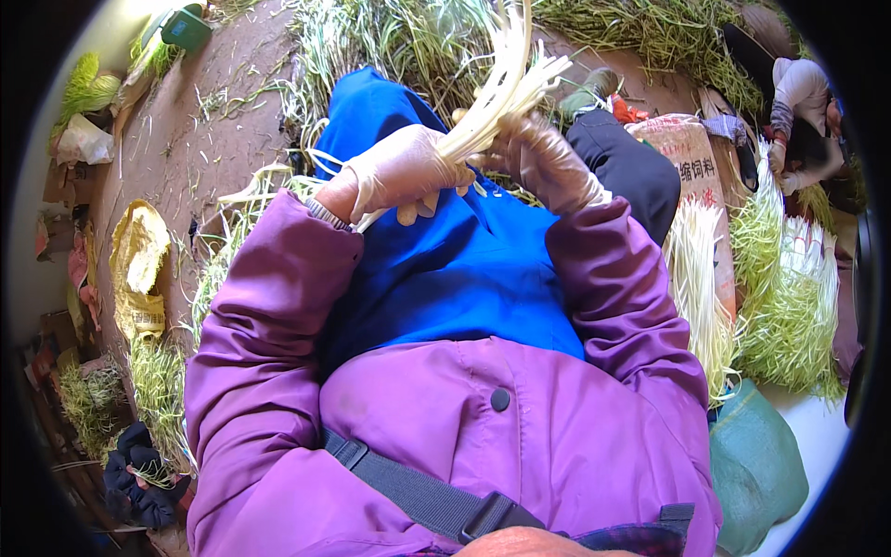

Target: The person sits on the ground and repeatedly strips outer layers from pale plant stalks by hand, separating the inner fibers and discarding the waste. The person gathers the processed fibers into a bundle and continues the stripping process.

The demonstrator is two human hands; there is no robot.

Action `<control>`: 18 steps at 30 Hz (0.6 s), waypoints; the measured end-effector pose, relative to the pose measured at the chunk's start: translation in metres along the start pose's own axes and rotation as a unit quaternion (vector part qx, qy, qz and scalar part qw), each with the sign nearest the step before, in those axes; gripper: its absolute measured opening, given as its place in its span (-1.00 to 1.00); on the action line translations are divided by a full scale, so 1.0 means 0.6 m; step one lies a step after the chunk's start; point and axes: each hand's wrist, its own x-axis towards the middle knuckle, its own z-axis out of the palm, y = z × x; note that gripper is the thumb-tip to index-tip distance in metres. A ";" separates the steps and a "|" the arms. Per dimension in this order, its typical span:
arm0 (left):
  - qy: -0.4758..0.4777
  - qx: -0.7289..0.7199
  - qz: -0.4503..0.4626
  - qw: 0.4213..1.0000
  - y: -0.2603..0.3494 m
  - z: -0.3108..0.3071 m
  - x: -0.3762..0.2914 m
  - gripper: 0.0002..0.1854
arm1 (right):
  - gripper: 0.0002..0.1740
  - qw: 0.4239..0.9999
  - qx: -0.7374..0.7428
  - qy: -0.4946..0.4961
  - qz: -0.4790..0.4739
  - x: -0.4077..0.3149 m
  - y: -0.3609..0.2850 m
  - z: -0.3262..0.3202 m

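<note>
My left hand, in a thin translucent glove, is closed around a bunch of pale, leafless plant stalks. The bunch slants up and to the right over my lap, and one end pokes out below the hand. My right hand, gloved as well and blurred by motion, is at the right side of the bunch; whether its fingers grip any stalks is unclear. A blue cloth covers my lap beneath both hands. Beyond my knees lies a thick heap of green-leaved stalks.
To the right, trimmed pale stalks rest on a printed sack, beside tied leafy bundles. Another person handles stalks at the far right. A green sack is near my right elbow; a yellow sack lies left on the dirt floor.
</note>
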 end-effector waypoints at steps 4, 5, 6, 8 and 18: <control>0.003 0.012 -0.005 1.000 -0.003 0.010 0.011 -0.77 | -0.51 0.994 0.106 -0.016 -0.038 0.005 -0.020 -0.010; 0.005 0.018 -0.016 1.000 -0.002 0.012 0.013 -0.77 | -0.49 0.993 0.106 -0.002 -0.056 0.007 -0.023 -0.007; 0.006 0.025 -0.027 0.999 -0.001 0.015 0.017 -0.76 | -0.48 0.991 0.109 0.007 -0.080 0.009 -0.026 -0.003; 0.012 0.039 -0.045 0.998 -0.001 0.024 0.024 -0.76 | -0.46 0.985 0.115 0.026 -0.128 0.012 -0.027 0.006; -0.116 -0.171 0.029 0.978 -0.021 0.014 0.036 -0.64 | -0.69 0.979 0.018 0.111 -0.170 0.037 -0.027 0.012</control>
